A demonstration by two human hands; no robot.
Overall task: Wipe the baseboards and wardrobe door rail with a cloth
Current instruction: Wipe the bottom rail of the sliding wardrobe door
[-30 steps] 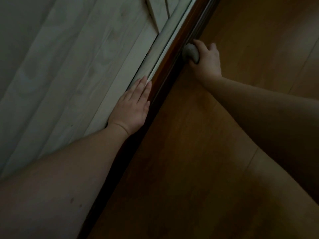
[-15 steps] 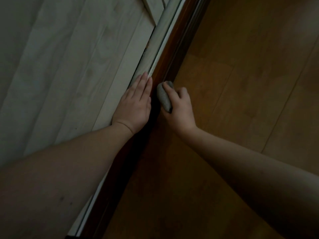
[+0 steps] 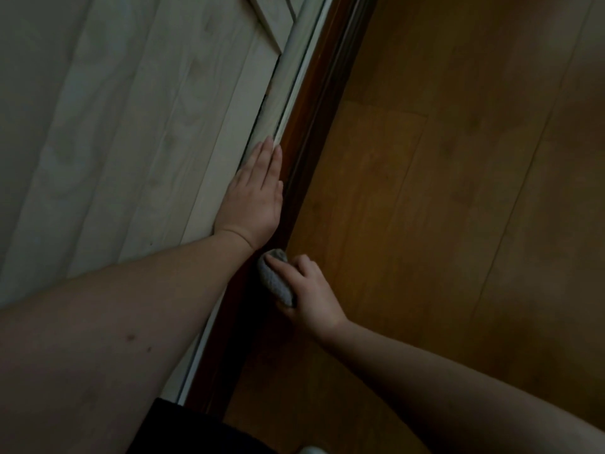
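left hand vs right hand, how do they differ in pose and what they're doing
The left hand lies flat with straight fingers on the pale wardrobe door; the right hand is curled.
The left hand holds nothing; the right hand grips a grey cloth against the dark rail.
The left hand sits farther along the rail, the right hand nearer the camera.
Both are bare and close to the rail.

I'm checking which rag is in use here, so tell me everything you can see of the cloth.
The cloth is a small grey wad, soft and slightly fuzzy like terry or knit, bunched into a rounded oblong. The right hand grips it, fingers curled over its top, pressing it against the dark brown rail where that meets the wood floor. It sits just below the left hand's wrist. Dim light hides any pattern, and its underside is out of sight.
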